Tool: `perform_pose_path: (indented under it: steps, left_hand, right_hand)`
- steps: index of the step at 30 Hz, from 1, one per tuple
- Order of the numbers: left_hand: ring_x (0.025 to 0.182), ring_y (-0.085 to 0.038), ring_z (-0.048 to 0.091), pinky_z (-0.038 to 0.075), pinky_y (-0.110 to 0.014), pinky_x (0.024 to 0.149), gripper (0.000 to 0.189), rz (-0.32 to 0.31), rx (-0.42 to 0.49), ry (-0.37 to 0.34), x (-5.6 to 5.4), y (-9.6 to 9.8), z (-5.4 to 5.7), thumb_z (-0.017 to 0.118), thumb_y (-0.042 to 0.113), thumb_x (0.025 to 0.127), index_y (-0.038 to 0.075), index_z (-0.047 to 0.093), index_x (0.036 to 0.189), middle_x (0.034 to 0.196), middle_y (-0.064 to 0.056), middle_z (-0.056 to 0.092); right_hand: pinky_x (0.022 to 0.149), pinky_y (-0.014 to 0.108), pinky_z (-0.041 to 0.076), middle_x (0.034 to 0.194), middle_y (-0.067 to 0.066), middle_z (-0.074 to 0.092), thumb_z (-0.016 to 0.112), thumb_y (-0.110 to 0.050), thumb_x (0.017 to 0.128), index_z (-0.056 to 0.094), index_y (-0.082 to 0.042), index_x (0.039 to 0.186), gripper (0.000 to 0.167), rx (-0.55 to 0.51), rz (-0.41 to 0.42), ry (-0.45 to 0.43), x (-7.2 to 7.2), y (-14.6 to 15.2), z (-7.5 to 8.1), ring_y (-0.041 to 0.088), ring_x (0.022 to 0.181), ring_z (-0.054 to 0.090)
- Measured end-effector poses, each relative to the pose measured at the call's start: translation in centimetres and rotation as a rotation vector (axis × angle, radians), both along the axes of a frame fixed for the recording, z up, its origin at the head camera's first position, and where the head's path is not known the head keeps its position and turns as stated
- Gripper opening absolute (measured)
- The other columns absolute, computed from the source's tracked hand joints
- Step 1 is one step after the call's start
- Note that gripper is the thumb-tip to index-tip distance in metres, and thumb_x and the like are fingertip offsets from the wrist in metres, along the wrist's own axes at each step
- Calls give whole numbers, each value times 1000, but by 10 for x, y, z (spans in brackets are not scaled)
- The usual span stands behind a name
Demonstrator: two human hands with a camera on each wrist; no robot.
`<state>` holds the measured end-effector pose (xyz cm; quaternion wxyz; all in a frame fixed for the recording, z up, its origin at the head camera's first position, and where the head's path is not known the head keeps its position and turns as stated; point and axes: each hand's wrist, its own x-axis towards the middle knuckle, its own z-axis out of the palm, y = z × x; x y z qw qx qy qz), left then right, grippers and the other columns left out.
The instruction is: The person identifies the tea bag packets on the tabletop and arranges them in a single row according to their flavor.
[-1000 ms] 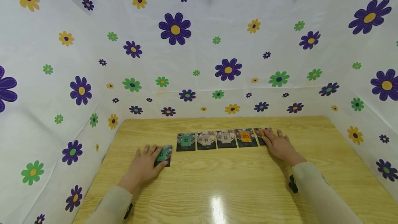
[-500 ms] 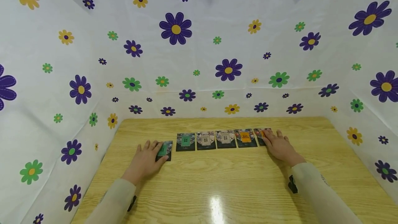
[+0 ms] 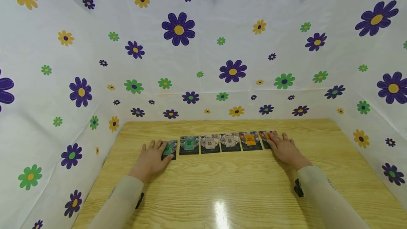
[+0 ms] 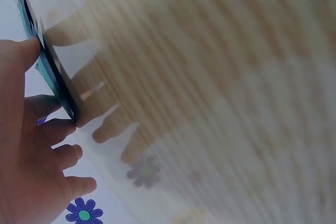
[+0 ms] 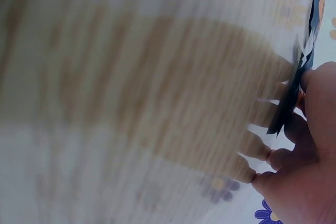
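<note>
Left hand lies flat on the wooden table, fingers straight and spread, fingertips pressing on a green card. No curl round it, no pinch; hand is open, just bearing down on the card face. Left wrist view agrees: fingers lie against the dark card edge, thumb at the top of it, shadow of the hand on the tabletop.

Green card sits at the left end of the card row, just beside the next green-house card; whether their edges touch, can't tell. It looks roughly level with the row.

Right hand is also flat, fingers extended, resting on the orange card at the right end of the row. Most of that card is hidden under the fingers. Right wrist view shows fingertips on the dark card edge, blurred, nothing gripped.

Between the two ends: two beige-house cards, then an orange-house card. All face up, side by side in one line across the far half of the table.

Both arms are in pale sleeves. White sheeting with purple, green and yellow flowers walls the table on three sides. Glare spot on the near tabletop.
</note>
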<state>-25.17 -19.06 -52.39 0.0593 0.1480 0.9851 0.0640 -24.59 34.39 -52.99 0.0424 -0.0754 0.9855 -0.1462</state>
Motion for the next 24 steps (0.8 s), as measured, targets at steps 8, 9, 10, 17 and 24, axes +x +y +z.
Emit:
perform_pose_path:
  steps: [8, 9, 10, 17, 24]
  left_hand:
    - [157, -53, 26, 18, -77, 124, 77, 9, 0, -28, -7, 4, 2, 48, 57, 108, 7, 35, 165, 168, -25, 35]
    - [157, -53, 26, 18, -78, 123, 77, 10, -2, -31, -8, 4, 2, 48, 57, 108, 8, 35, 166, 168, -25, 35]
    - [157, -53, 26, 19, -78, 123, 77, 13, -3, -33, -9, 4, 2, 48, 57, 108, 8, 35, 166, 168, -25, 35]
    - [157, -53, 26, 20, -78, 122, 77, 26, -9, -37, -13, 4, 1, 48, 57, 108, 9, 35, 166, 168, -25, 35]
    - [156, -53, 28, 22, -78, 122, 77, 33, 3, -54, -13, 4, 3, 48, 57, 108, 8, 33, 166, 169, -25, 34]
  right_hand:
    - [116, 84, 21, 164, 34, 31, 31, -35, 117, 31, 4, 163, 60, -15, -5, -3, 2, 0, 2, 69, 149, 18]
    - [116, 84, 21, 164, 34, 32, 31, -35, 117, 31, 4, 163, 60, -16, -5, -2, 2, 0, 1, 69, 149, 18]
    - [116, 84, 22, 164, 34, 32, 32, -35, 117, 32, 4, 163, 60, -14, -5, 0, 2, -1, 1, 69, 149, 19]
    - [116, 84, 22, 164, 34, 32, 30, -37, 117, 32, 3, 163, 61, -9, -4, -1, 1, -1, -1, 70, 149, 19]
    - [116, 84, 22, 164, 35, 32, 31, -37, 117, 32, 4, 163, 61, -9, -1, 3, 1, -1, 0, 70, 148, 19]
